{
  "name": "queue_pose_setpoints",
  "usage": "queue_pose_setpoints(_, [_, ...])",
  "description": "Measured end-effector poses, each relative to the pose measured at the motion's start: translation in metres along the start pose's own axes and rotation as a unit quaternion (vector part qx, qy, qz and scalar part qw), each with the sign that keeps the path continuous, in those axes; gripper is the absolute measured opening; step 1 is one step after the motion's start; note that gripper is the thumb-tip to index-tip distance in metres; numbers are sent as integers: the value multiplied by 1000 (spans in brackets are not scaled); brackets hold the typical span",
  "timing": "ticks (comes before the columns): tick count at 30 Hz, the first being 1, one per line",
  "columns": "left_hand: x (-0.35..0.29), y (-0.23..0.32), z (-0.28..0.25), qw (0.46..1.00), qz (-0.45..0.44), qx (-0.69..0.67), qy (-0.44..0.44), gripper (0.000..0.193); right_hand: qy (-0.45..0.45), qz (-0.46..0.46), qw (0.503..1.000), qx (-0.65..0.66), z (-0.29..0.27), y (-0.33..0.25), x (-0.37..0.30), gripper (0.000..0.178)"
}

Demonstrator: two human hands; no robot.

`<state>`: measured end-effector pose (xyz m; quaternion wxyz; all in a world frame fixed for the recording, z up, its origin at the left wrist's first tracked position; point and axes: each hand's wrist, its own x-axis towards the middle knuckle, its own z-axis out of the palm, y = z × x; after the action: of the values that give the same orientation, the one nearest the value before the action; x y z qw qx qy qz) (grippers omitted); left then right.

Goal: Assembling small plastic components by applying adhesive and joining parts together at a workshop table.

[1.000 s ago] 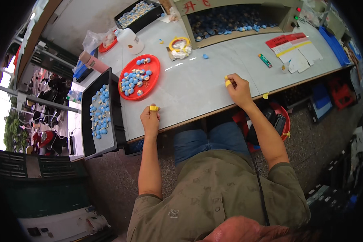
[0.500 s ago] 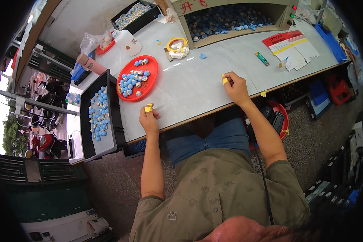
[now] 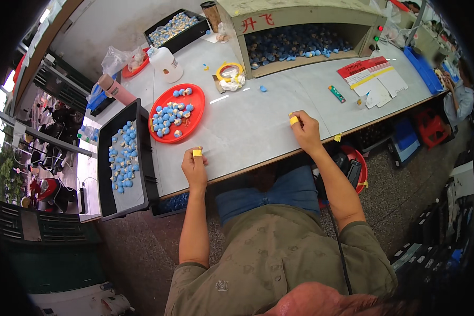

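My left hand [image 3: 195, 164] rests at the table's near edge, fingers curled in and thumb up, with yellow tape round the thumb. It is nearest to a red round plate [image 3: 194, 122] holding several small blue-and-cream balls [image 3: 169, 113]. My right hand [image 3: 305, 129] lies closed on the grey table [image 3: 237, 137] further right, its thumb also taped yellow. Nothing shows in either hand. Left of the plate stands a black tray [image 3: 150, 181] with more blue balls [image 3: 125, 158] on a pale sheet. One blue piece [image 3: 263, 89] lies alone beyond my hands.
A beige box-like machine [image 3: 300, 15] filled with blue pieces stands at the back. Around it are a tape roll [image 3: 241, 68], a white bottle [image 3: 167, 65], a pink flask [image 3: 118, 89], a green packet [image 3: 336, 94] and a red-and-white card [image 3: 371, 76]. A person [image 3: 461, 95] is at far right.
The view has shifted a little, so the scene sits slightly lower and further left. Both hands keep their closed pose on the table. A person has come into view at the far right.
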<state>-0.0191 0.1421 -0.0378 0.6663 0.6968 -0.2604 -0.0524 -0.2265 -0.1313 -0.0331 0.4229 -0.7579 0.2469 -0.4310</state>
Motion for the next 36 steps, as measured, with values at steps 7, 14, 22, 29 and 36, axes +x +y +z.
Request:
queue_pose_setpoints(7, [-2, 7, -9, 999, 7, 41, 20, 18, -20, -15, 1000, 1, 10, -7, 0, 10])
queue_pose_setpoints(14, [-3, -5, -5, 999, -3, 31, -15, 20, -14, -28, 999, -36, 2, -5, -3, 9])
queue_pose_setpoints(22, [-3, 4, -1, 999, 13, 37, 2, 22, -9, -15, 1000, -15, 1, -7, -3, 9])
queue_pose_setpoints(29, [-2, -4, 0, 1000, 8, 15, 11, 24, 222, 18, 970, 96, -53, 13, -11, 7])
queue_pose_setpoints(36, [-3, 8, -2, 999, -1, 46, -12, 20, 280, 174, 872, -363, -176, 46, 52, 60])
